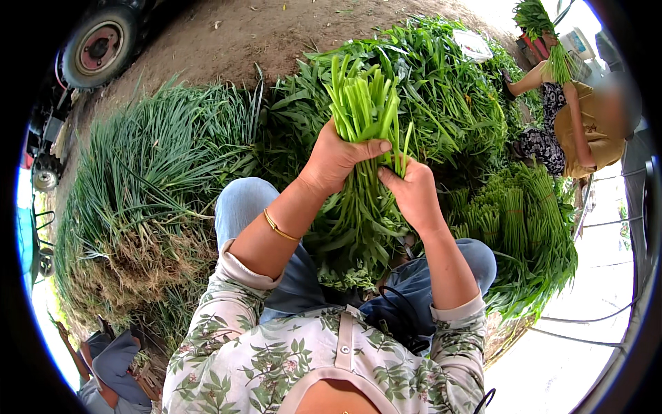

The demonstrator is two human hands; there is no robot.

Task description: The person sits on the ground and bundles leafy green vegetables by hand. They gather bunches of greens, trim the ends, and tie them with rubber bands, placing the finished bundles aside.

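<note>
Above my knees I hold an upright bunch of water spinach [363, 103], its cut pale-green stems pointing up and its leaves hanging below. My left hand [338, 157] is wrapped around the stems, thumb across the front. At the bunch's right side, my right hand [416, 193] pinches a few thin stems between thumb and fingers; some of its fingers are hidden behind them. A large heap of loose water spinach [441, 103] spreads out just beyond. Bundles of tied stems [514, 217] lie to the right of my right hand.
A big pile of spring onions [158, 152] with brown roots lies at left. Another person [586, 127] sits at far right, holding up a green bunch [545, 34]. A white plastic bag [473, 46] rests on the heap. A vehicle wheel [101, 47] stands at upper left.
</note>
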